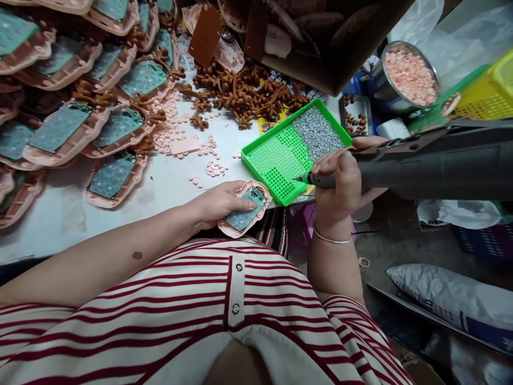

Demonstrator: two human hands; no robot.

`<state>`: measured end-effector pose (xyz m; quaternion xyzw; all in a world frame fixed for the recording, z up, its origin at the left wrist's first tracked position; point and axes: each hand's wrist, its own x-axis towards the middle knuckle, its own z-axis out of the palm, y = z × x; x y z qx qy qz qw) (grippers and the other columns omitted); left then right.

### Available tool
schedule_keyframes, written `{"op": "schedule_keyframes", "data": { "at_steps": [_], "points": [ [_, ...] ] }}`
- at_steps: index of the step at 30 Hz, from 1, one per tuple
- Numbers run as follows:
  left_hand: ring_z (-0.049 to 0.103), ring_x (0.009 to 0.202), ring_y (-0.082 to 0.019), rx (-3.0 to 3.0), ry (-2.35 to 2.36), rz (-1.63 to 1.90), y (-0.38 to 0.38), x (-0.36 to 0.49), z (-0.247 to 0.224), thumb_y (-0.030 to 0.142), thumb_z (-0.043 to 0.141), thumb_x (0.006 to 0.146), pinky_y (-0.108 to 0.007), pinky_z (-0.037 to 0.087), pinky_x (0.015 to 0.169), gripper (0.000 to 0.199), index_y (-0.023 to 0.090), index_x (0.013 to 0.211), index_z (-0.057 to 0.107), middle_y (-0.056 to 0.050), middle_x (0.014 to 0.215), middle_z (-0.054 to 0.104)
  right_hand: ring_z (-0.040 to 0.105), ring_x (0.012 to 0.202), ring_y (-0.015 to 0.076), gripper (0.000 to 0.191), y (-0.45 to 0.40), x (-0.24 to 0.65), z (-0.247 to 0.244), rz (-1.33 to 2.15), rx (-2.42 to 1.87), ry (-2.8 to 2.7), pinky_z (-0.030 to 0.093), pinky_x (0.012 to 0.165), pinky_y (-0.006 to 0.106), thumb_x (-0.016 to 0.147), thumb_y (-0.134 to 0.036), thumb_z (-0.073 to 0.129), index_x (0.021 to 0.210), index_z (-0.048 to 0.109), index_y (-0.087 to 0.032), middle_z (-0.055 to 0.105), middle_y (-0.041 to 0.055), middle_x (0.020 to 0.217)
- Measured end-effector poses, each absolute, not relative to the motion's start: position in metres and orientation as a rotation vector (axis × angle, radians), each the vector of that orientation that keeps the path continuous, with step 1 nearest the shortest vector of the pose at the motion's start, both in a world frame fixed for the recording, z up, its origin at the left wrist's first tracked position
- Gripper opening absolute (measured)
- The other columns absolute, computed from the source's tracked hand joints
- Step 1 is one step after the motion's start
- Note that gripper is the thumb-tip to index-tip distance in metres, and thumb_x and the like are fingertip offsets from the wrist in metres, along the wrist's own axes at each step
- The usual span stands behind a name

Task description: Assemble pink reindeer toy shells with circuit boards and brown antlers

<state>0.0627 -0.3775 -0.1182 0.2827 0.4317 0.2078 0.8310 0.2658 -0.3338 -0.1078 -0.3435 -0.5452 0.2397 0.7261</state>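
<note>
My left hand (228, 206) grips a pink plastic shell with a green circuit board (245, 213) in it, the thumb pressed on the board. This piece is held at the table's front edge, beside a green perforated tray (276, 197). Small silver screws (320, 131) lie heaped in the tray's far right part. My right hand (340, 179) is wrapped around a dark electric screwdriver (385, 171), which points left. Its tip is over the tray's near part, apart from the shell. Whether a screw sits on the tip is too small to tell.
Stacked pink shells with boards (60, 128) fill the left side. Brown plastic parts (240, 93) and small pink pieces (172, 125) lie behind the tray. An open cardboard box (336, 69) overhangs the back. A metal tin of pink pieces (411, 75) and a yellow basket (489, 88) stand right.
</note>
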Motion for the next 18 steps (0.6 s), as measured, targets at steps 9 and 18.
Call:
{"op": "schedule_keyframes", "data": {
  "at_steps": [9, 18],
  "points": [
    [0.065, 0.061, -0.015, 0.584, 0.913, 0.442, -0.377, 0.063, -0.117, 0.021, 0.079, 0.066, -0.024, 0.051, 0.057, 0.038, 0.012, 0.1, 0.065, -0.008, 0.081, 0.073, 0.062, 0.058, 0.0175, 0.031, -0.336, 0.267, -0.119, 0.564, -0.954, -1.248, 0.057, 0.057, 0.037, 0.082, -0.056, 0.062, 0.103, 0.06, -0.032, 0.052, -0.0032, 0.07],
    [0.064, 0.063, -0.014, 0.592, 0.846, 0.517, -0.378, 0.059, -0.119, 0.023, 0.08, 0.067, -0.023, 0.051, 0.057, 0.043, 0.012, 0.104, 0.063, -0.007, 0.083, 0.072, 0.065, 0.067, 0.0205, 0.036, -0.332, 0.267, -0.125, 0.591, -0.965, -1.268, 0.056, 0.059, 0.038, 0.08, -0.059, 0.064, 0.104, 0.058, -0.032, 0.052, -0.0016, 0.074]
  ]
}}
